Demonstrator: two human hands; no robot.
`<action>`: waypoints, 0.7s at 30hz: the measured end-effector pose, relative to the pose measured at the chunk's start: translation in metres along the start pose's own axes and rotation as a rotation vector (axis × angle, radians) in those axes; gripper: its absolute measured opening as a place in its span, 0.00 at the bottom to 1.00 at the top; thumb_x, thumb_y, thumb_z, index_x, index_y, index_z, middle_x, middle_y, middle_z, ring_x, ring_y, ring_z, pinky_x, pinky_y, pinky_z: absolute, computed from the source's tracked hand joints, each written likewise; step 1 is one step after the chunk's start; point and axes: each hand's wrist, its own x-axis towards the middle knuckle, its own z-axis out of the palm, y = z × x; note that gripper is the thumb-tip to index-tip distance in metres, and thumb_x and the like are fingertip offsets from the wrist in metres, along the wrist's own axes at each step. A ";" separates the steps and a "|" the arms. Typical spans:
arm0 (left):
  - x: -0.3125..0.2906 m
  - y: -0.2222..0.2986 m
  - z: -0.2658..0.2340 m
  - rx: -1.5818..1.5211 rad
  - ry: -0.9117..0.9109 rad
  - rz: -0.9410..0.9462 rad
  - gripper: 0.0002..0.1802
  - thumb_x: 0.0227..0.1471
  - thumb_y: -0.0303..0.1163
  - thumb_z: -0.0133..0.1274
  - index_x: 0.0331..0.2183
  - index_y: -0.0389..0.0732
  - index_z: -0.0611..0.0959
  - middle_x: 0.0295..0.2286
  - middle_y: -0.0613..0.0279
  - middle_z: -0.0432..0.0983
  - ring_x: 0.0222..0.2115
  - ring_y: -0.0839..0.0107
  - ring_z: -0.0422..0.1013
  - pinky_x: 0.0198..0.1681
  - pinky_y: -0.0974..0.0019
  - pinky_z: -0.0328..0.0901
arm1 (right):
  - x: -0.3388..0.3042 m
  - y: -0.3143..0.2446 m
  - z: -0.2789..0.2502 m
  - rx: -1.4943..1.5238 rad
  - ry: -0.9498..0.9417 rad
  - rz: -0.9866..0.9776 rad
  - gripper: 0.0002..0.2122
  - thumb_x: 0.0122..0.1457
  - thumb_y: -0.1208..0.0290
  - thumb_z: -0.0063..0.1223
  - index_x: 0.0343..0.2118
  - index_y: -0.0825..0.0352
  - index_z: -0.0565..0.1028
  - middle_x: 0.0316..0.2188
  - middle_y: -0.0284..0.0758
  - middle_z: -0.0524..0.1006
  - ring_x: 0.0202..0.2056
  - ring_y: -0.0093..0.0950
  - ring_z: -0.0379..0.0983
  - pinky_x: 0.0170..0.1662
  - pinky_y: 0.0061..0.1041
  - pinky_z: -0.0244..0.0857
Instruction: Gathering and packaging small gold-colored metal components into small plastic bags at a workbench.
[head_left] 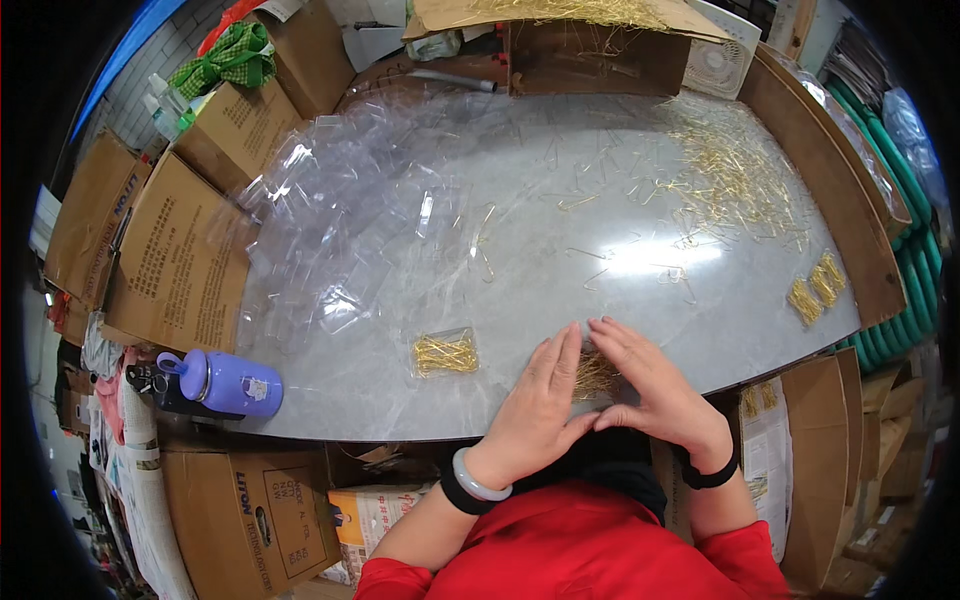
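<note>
My left hand (543, 393) and my right hand (652, 393) stand on either side of a small heap of gold wire hooks (594, 378) at the table's near edge. Both hands have their fingers stretched out. Their fingertips come close together beyond the heap, and the thumbs meet on the near side. Part of the heap is hidden by the hands. Left of them lies a clear plastic box (446, 352) filled with gold hooks. Loose single hooks (590, 262) are scattered farther up the grey table (380, 390).
Clear empty plastic boxes (340, 210) cover the table's left part. A big spread of gold hooks (745, 175) lies at the far right, with small bundles (818, 290) nearer. A purple bottle (232, 383) stands at the left edge. Cardboard (835, 160) borders the right side.
</note>
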 end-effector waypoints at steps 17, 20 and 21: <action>0.004 0.010 -0.022 -0.003 -0.024 -0.186 0.38 0.47 0.24 0.65 0.58 0.31 0.69 0.50 0.41 0.67 0.48 0.44 0.70 0.50 0.55 0.67 | 0.000 0.001 0.022 -0.355 0.007 -0.158 0.24 0.56 0.75 0.58 0.57 0.70 0.69 0.55 0.42 0.71 0.61 0.42 0.66 0.65 0.41 0.59; 0.000 0.010 -0.025 -0.074 -0.011 -0.184 0.39 0.46 0.24 0.65 0.58 0.30 0.68 0.50 0.41 0.67 0.47 0.46 0.70 0.48 0.57 0.68 | -0.002 0.004 0.023 -0.355 -0.006 -0.151 0.25 0.56 0.76 0.58 0.59 0.70 0.67 0.56 0.42 0.71 0.60 0.43 0.66 0.65 0.41 0.59; -0.002 0.010 -0.027 -0.110 -0.011 -0.214 0.39 0.46 0.23 0.66 0.58 0.30 0.68 0.50 0.41 0.67 0.45 0.48 0.71 0.47 0.58 0.69 | -0.004 0.004 0.023 -0.330 0.008 -0.135 0.26 0.56 0.75 0.59 0.59 0.70 0.67 0.56 0.43 0.71 0.60 0.43 0.66 0.65 0.41 0.59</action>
